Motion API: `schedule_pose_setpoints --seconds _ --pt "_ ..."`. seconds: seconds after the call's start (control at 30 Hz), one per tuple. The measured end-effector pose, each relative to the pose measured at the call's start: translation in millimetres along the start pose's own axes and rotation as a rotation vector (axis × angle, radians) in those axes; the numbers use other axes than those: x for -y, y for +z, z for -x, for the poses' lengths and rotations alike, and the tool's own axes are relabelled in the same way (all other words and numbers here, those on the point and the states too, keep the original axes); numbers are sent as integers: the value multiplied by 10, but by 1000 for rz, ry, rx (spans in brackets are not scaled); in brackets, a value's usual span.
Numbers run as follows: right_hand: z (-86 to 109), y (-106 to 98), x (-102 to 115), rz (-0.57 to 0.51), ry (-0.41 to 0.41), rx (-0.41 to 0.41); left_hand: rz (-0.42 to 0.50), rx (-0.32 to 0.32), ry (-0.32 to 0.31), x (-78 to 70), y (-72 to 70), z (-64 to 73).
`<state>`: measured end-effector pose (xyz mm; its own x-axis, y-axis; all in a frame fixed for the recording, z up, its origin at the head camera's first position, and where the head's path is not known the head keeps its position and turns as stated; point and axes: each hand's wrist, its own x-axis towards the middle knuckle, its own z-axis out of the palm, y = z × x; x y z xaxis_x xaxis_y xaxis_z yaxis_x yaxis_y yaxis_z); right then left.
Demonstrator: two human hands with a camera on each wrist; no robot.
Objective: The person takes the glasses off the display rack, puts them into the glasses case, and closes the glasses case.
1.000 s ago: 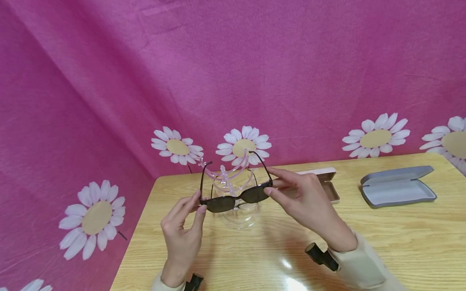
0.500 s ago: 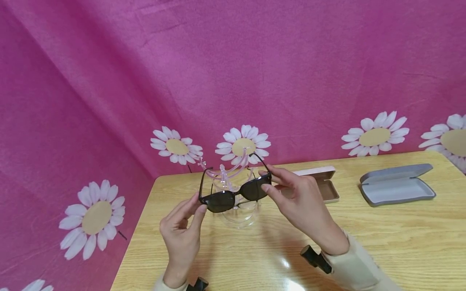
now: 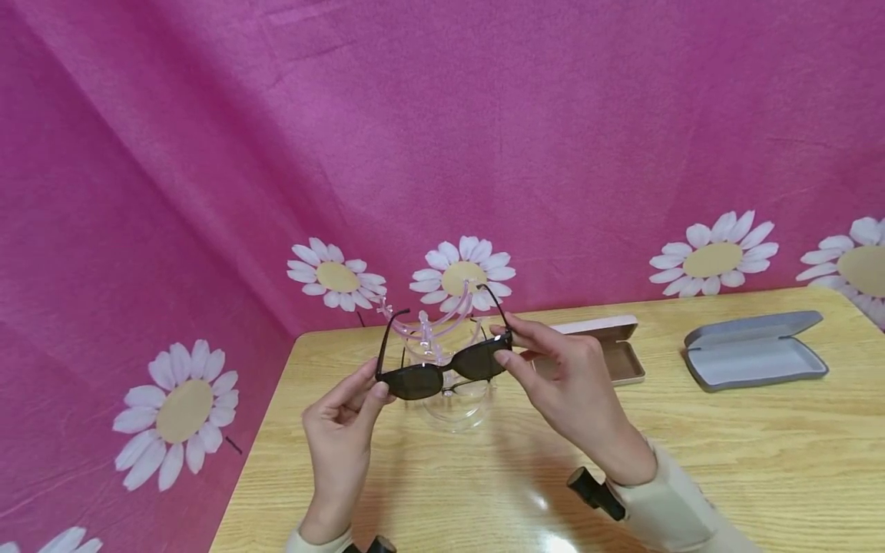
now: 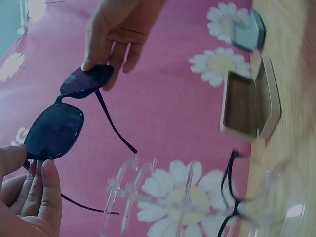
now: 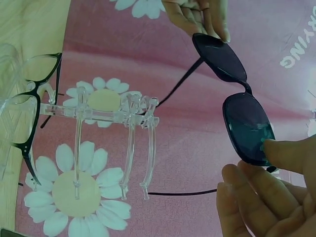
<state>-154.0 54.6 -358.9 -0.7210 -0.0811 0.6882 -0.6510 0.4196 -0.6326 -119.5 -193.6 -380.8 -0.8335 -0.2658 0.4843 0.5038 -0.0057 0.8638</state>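
Note:
Black sunglasses with both temples unfolded are held up between my two hands, lenses facing me. My left hand pinches their left hinge corner between thumb and fingers. At the opposite corner my right hand pinches the frame, its thumb over the edge of the lens. Just beyond them stands a clear, pinkish plastic glasses stand with curved arms. A pair of black-rimmed eyeglasses rests on its lower part, mostly covered by the sunglasses in the head view. The temple tips reach toward the stand's upper arms.
Behind my right hand an open glasses case, light outside and brown inside, lies on the wooden table. Farther right is an open grey case. A pink cloth with daisies hangs behind and to the left of the table.
The sunglasses have shifted slightly left and their lenses have tilted a little. My right hand has moved a bit left with them; both hands keep their hold.

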Motion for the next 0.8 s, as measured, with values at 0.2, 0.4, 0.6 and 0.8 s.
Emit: schedule_pose_setpoints --seconds 0.2,0.4,0.6,0.8 --pt "-8 -7 -13 10 11 9 16 -19 -177 -4 -2 -22" --pt "-25 -15 -34 24 16 15 16 -15 -211 5 -2 -29" --pt "-31 -22 -58 27 46 23 -24 -6 -114 16 -9 -8" --pt "-32 -51 -27 -13 60 13 12 41 10 51 3 4"
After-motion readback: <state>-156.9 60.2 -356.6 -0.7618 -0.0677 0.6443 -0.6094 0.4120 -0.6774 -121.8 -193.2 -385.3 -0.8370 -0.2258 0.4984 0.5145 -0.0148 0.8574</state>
